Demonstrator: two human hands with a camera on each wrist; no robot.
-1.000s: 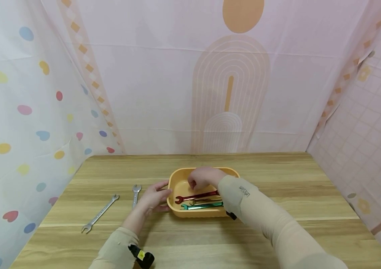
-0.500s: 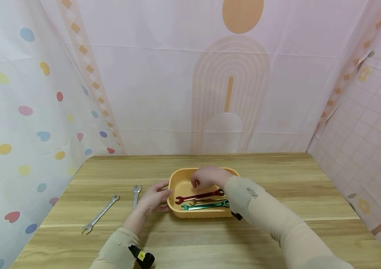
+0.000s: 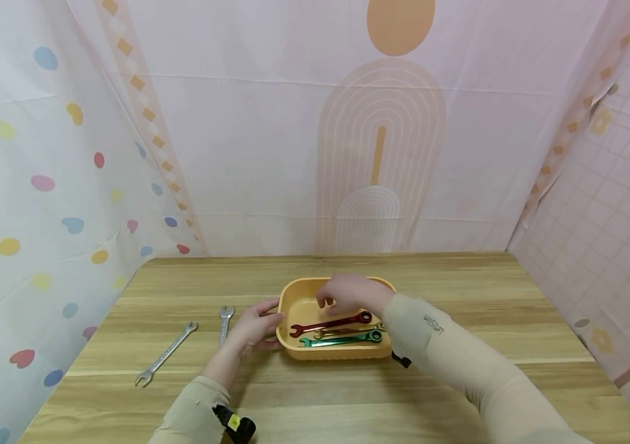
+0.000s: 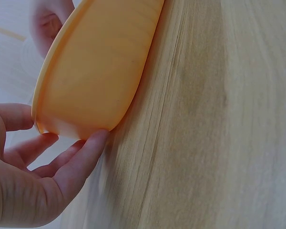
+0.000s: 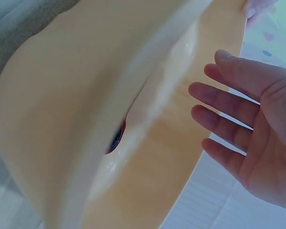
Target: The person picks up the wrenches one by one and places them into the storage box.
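Left hand (image 3: 252, 330) fingers steadying tray (image 3: 292, 349) end; right hand (image 3: 348, 295) open, empty above wrenches (image 3: 337, 330). Stiff, slick steel; pinch mid-shank.

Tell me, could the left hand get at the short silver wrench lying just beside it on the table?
Probably yes. The left hand rests against the yellow tray, and the short silver wrench lies uncovered right beside it.

Left hand (image 3: 252, 330) hides silver wrench (image 3: 225, 321) lower half.

I see my left hand (image 3: 253, 328) extended forward, fingers (image 4: 81, 157) straight and relaxed. My right hand (image 3: 348, 294) hovers palm-down, fingers (image 5: 224, 102) spread, holding nothing.
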